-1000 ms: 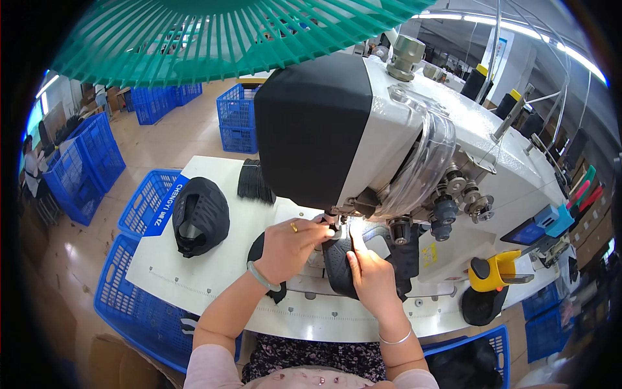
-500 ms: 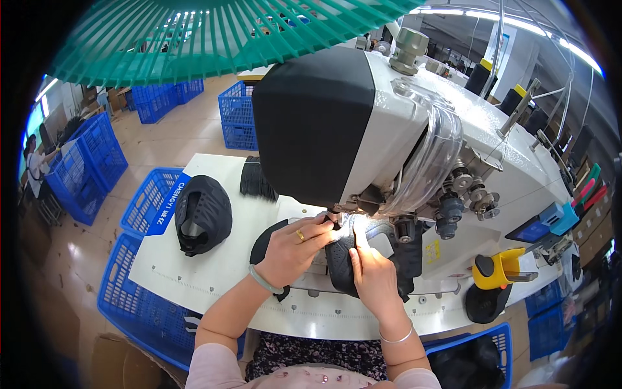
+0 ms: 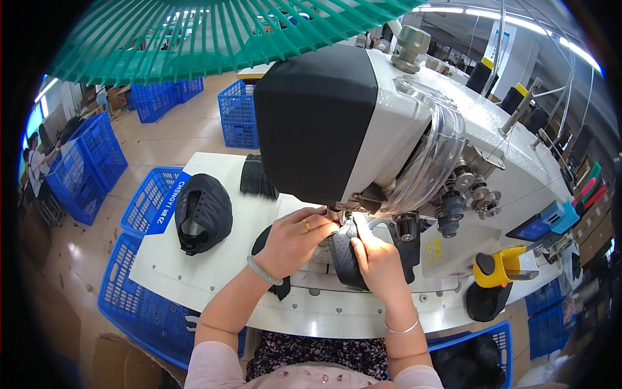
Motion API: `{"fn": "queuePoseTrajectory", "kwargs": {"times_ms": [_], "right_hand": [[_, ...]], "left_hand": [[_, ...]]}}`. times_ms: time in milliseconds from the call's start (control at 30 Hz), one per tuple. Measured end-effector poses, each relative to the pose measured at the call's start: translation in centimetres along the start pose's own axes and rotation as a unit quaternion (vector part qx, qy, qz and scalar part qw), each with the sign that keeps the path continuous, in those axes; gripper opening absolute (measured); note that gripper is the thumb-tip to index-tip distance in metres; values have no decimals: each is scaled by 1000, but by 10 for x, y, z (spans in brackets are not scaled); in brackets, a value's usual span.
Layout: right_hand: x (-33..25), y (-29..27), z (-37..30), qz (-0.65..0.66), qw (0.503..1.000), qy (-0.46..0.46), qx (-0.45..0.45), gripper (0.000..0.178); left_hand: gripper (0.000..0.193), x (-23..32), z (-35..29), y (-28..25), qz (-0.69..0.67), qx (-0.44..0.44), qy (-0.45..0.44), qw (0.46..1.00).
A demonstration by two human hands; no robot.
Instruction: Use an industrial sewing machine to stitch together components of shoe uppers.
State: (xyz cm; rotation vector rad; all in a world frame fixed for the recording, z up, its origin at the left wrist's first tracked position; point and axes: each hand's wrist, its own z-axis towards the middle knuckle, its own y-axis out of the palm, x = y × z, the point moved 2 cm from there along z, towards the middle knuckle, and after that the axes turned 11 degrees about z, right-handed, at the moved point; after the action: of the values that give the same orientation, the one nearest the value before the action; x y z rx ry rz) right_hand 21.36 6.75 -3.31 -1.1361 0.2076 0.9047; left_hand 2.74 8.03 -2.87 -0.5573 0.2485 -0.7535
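Observation:
A black perforated shoe upper (image 3: 345, 258) lies under the lit needle area of the white sewing machine (image 3: 395, 123). My left hand (image 3: 293, 243), wearing a ring and a pale bangle, pinches its far left edge close beside the presser foot (image 3: 346, 214). On the upper's right side my right hand (image 3: 381, 262) grips it between thumb and fingers, with the index finger stretched toward the needle. The fingertips of both hands are partly lost in glare and under the machine head. Another black piece (image 3: 262, 241) lies partly beneath my left hand.
On the white table (image 3: 162, 259) stand a finished-looking black shoe upper (image 3: 204, 214) and a bundle of black strips (image 3: 258, 177). A yellow holder (image 3: 502, 267) sits at right. Blue crates (image 3: 133, 305) flank the table; a green fan guard (image 3: 214, 45) hangs overhead.
My left hand has moved slightly, and the shoe upper has turned a little under the needle. My right hand has shifted slightly right with it.

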Motion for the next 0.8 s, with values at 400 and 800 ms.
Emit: {"fn": "queuePoseTrajectory", "kwargs": {"times_ms": [400, 800], "right_hand": [[8, -8, 20, -110, 985, -103, -84, 20], [73, 8, 42, 14, 995, -35, -88, 33]], "left_hand": [[23, 7, 4, -4, 66, 23, 0, 998], [15, -6, 19, -9, 68, 44, 20, 996]]}}
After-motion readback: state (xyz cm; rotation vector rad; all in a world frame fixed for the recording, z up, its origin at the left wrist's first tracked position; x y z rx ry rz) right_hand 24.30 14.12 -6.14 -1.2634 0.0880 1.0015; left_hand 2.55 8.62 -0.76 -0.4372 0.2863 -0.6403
